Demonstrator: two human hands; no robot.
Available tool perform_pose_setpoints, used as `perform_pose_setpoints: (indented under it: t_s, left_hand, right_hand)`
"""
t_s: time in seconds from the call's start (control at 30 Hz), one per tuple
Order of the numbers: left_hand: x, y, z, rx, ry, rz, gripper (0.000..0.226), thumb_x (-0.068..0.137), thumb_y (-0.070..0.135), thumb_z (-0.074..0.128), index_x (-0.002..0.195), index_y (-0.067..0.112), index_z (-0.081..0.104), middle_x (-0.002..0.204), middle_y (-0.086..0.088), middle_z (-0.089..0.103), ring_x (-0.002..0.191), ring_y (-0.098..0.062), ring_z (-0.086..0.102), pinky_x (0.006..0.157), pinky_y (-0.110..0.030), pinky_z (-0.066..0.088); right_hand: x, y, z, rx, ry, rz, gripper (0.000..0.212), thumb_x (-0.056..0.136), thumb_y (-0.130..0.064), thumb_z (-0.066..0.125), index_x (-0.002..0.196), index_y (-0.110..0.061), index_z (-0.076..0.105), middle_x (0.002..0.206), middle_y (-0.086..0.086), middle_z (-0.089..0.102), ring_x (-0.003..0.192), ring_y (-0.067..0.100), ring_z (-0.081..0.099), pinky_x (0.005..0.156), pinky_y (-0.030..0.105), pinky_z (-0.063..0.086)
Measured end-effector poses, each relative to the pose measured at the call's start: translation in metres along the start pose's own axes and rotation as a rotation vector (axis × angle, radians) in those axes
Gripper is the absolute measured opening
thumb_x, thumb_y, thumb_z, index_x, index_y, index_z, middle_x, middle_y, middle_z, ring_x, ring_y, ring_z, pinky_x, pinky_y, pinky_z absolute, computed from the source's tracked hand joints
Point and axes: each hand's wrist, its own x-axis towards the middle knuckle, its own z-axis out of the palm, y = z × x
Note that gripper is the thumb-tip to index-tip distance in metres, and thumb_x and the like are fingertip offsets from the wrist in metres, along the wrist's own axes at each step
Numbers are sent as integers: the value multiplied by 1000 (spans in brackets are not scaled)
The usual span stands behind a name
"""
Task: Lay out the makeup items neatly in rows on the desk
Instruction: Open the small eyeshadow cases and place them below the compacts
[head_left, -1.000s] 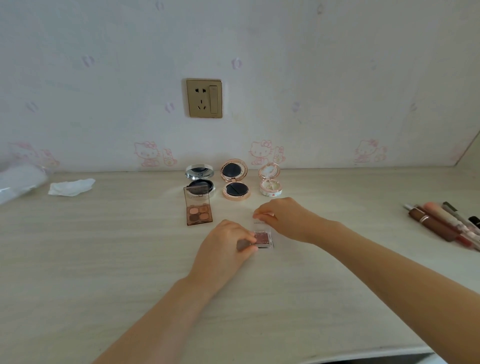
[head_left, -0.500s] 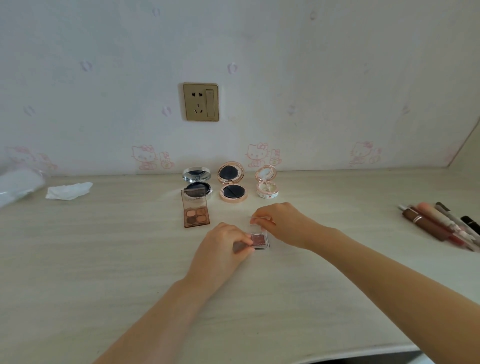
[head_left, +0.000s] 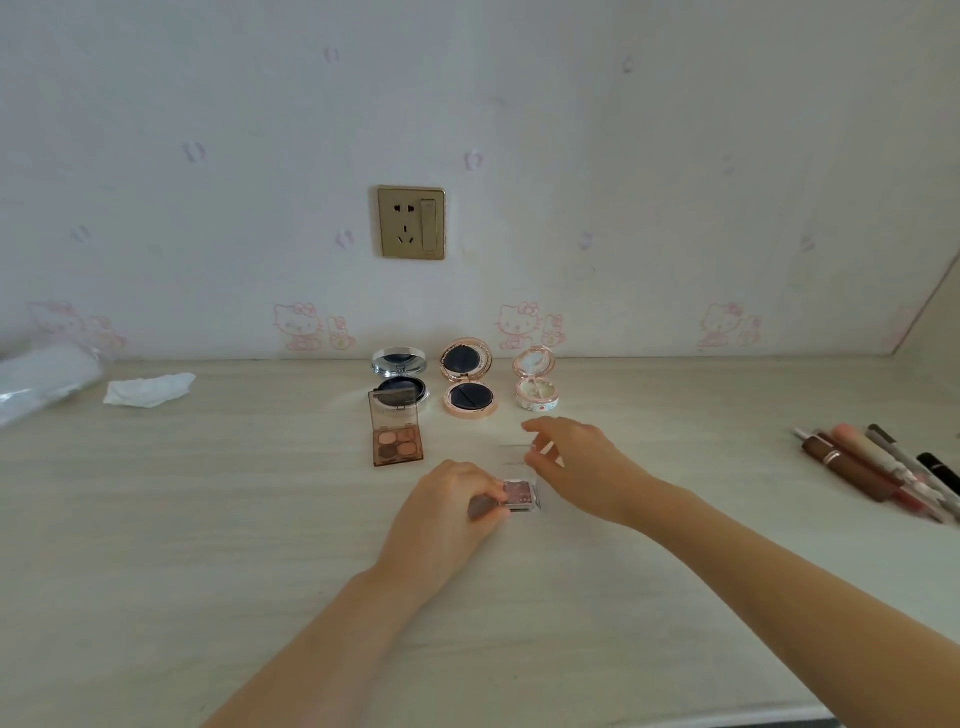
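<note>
A small clear eyeshadow case (head_left: 520, 494) with a pink pan lies on the desk (head_left: 208, 519) at the middle. My left hand (head_left: 447, 514) pinches its left edge. Its transparent lid (head_left: 513, 461) stands raised behind the pan, and my right hand (head_left: 582, 462) holds the lid's right edge between thumb and fingers. Behind stand an open brown four-colour palette (head_left: 397, 441), an open silver compact (head_left: 400, 379), an open rose-gold compact (head_left: 469, 382) and a small open pink compact (head_left: 536, 382), in a row near the wall.
Several lip pencils and tubes (head_left: 878, 467) lie at the right edge of the desk. A crumpled white tissue (head_left: 148, 389) and a clear plastic bag (head_left: 44, 379) sit at the far left. A wall socket (head_left: 411, 222) is above the compacts.
My right hand has lifted from over the small case, swinging its clear lid up and back. My left hand still grips the case's left side.
</note>
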Motion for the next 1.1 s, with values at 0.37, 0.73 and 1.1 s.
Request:
perform_pose_setpoints:
  t_s: [0.37,0.73,1.1]
  left_hand:
    - [-1,0,2,26,25,16,12,78,19,75,90,19,74,95,11,69,97,-11,57,85,-27,44]
    - [12,-14,2,219,79,-91,13,90,22,60,97,17,70,98,6,67,103,-14,53,83,-31,45]
    - [15,-19,4,143,95,-155,22,89,18,61,110,14,67,108,-3,65,108,-20,54,91,-27,41]
  right_hand:
    - [-46,0,34,11,137,-33,58,94,-30,54,144,-13,31,132,-2,53,126,18,43,94,16,28]
    - [-13,-8,42,66,150,16,54,93,-21,54,142,-12,33,129,2,54,123,21,45,100,28,36]
    - [9,-12,48,49,154,52,51,94,-23,52,141,-12,34,129,3,53,123,22,44,100,30,37]
